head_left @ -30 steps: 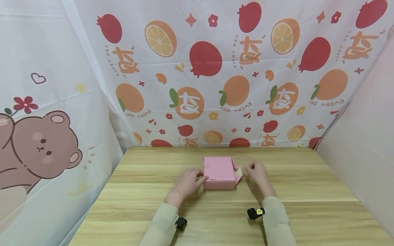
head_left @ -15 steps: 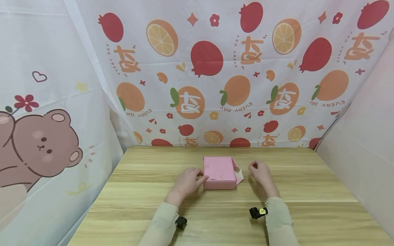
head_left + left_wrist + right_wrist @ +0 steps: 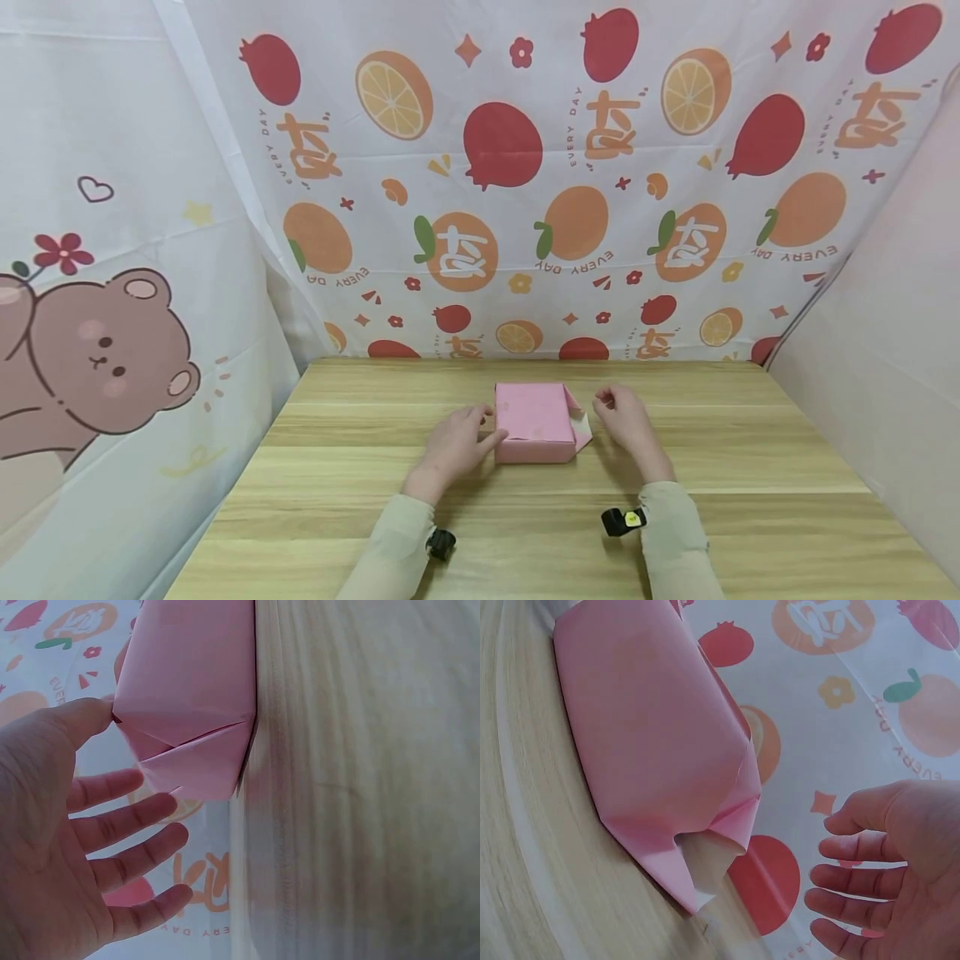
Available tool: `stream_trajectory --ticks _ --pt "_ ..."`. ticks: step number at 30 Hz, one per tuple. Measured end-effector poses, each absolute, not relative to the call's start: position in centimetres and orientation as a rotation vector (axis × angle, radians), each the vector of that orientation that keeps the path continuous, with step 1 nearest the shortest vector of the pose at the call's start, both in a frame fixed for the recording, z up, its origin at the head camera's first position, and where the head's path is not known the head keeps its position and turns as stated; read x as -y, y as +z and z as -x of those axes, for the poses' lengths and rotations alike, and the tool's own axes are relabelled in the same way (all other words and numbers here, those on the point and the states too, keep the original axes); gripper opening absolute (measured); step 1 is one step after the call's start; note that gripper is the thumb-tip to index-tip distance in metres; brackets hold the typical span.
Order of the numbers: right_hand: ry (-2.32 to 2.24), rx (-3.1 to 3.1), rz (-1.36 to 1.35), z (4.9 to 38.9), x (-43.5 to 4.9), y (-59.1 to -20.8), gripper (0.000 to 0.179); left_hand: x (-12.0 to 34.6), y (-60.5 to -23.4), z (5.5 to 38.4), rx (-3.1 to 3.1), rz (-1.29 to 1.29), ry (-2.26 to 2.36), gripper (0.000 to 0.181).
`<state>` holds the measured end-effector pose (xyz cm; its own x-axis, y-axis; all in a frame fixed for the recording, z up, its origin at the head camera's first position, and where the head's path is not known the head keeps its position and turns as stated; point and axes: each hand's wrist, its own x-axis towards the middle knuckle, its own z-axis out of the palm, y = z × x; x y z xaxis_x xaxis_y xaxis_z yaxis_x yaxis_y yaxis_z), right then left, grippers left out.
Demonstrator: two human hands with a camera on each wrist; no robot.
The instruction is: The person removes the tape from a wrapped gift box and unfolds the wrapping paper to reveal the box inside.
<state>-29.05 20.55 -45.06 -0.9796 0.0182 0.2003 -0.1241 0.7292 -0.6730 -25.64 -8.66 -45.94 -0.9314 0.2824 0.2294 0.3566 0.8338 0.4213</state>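
A flat box wrapped in pink paper (image 3: 532,412) lies on the table. At its left end my left hand (image 3: 453,446) rests with relaxed fingers, the thumb touching the near corner. The left wrist view shows that end's paper folded over (image 3: 206,761), with the other fingers spread beside it. At the right end a paper flap (image 3: 656,859) sticks out, its pale inner side showing. My right hand (image 3: 626,421) hovers just right of this flap, apart from it. Its fingers (image 3: 855,881) are loosely bent and hold nothing.
The wooden table (image 3: 525,533) reaches back to a hanging fruit-print cloth (image 3: 525,208). A cloth with a bear print (image 3: 112,358) hangs on the left, and a pale cloth (image 3: 877,358) on the right. Each wrist carries a small black camera (image 3: 622,522).
My right hand drew slightly away to the right, then came back left toward the flap. The left hand and the box have stayed in place.
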Motion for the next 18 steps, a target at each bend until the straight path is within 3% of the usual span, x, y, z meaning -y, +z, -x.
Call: stream_trajectory --ticks 9,18 --pt "1.093 2.736 -0.122 28.9 -19.7 -44.6 0.025 8.8 -46.0 25.8 2.882 0.482 -0.715 0.08" --pt "1.072 2.729 -0.207 28.7 -18.6 -44.4 0.024 8.8 -46.0 25.7 2.928 0.483 -0.71 0.093"
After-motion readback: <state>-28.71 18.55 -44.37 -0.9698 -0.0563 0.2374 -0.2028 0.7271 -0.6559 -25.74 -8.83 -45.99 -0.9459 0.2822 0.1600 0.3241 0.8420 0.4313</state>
